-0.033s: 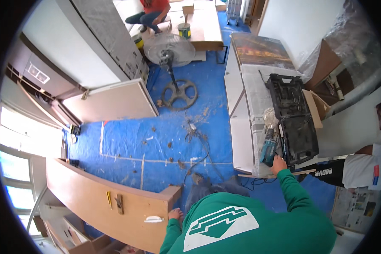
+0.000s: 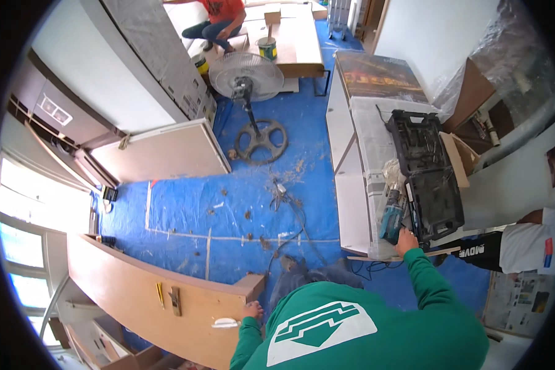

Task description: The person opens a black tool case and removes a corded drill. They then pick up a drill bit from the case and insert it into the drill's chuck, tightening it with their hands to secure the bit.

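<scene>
My left hand (image 2: 253,310) lies at the right end of a long curved wooden panel (image 2: 129,280), fingers stretched over its edge, holding nothing. Close to those fingers is a small white tool-like piece (image 2: 226,322); farther left on the panel are a hand plane (image 2: 175,301) and a yellow folding rule (image 2: 160,294). My right hand (image 2: 406,242) is closed at the rear end of a teal power drill (image 2: 391,221), its fingers partly hidden. The drill lies on a plastic-covered white cabinet (image 2: 361,123), beside an opened black tool case (image 2: 435,200).
A pedestal fan (image 2: 246,77) stands ahead on blue floor sheeting (image 2: 185,206), with a cable (image 2: 299,216) and debris nearby. Beyond it, a person in red (image 2: 222,18) crouches by a paint can (image 2: 267,48). At right is another person in a white shirt (image 2: 530,246).
My left hand has shifted slightly up and left onto the panel's edge. My right hand stays by the drill. The person in red shows a little more in view.
</scene>
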Available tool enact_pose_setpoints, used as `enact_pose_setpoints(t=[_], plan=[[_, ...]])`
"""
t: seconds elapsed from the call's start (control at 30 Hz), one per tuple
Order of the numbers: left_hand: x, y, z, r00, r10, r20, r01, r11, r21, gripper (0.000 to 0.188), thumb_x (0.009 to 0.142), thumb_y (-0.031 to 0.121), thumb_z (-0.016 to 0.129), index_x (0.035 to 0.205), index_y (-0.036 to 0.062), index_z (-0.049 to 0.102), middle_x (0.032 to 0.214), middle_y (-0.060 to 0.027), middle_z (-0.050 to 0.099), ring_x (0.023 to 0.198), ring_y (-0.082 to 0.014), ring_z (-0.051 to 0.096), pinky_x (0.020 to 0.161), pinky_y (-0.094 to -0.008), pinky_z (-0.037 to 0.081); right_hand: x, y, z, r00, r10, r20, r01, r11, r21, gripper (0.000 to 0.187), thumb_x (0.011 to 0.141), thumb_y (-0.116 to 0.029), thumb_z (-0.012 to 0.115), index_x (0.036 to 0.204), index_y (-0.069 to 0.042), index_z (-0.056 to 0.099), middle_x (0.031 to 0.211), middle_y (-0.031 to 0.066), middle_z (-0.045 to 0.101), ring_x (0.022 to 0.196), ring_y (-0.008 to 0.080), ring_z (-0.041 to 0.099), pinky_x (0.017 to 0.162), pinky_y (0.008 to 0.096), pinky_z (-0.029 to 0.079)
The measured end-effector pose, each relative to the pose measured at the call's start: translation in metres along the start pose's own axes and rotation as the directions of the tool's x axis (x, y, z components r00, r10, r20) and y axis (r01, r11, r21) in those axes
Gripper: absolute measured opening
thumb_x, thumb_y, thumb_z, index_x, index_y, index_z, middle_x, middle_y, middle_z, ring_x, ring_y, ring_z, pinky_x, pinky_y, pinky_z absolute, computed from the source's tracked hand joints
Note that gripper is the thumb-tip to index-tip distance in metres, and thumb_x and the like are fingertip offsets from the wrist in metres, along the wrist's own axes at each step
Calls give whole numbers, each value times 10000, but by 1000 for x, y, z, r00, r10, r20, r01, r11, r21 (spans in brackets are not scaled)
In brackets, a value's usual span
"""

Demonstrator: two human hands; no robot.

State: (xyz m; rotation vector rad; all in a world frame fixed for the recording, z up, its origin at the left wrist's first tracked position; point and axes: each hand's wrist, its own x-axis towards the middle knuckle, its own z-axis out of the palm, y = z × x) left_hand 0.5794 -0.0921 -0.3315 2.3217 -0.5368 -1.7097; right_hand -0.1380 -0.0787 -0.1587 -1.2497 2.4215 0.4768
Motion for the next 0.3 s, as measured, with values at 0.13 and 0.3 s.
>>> enact_pose_setpoints(t=[0.13,0.3], plan=[[-65,221,-36,795,607,4,-542,707,453,369,1022,264,737,1227,-42,748,1040,-191,788,940,-215,734,866,-382,586,-19,-45,-85,991,85,100,-78,995,-68,854,844,-293,906,1515,50,506,1349,180,678,1282,420,655,1095,527,530],[-357,476,-23,111,982,-153,-983,131,125,252,1089,130,664,1260,-40,737,1209,-105,752,1079,-163,689,940,-329,554,-68,-99,-275,830,-172,-531,501,650,571,618,864,-314,883,1354,14,695,1125,173,794,1022,418,762,957,510,573]])
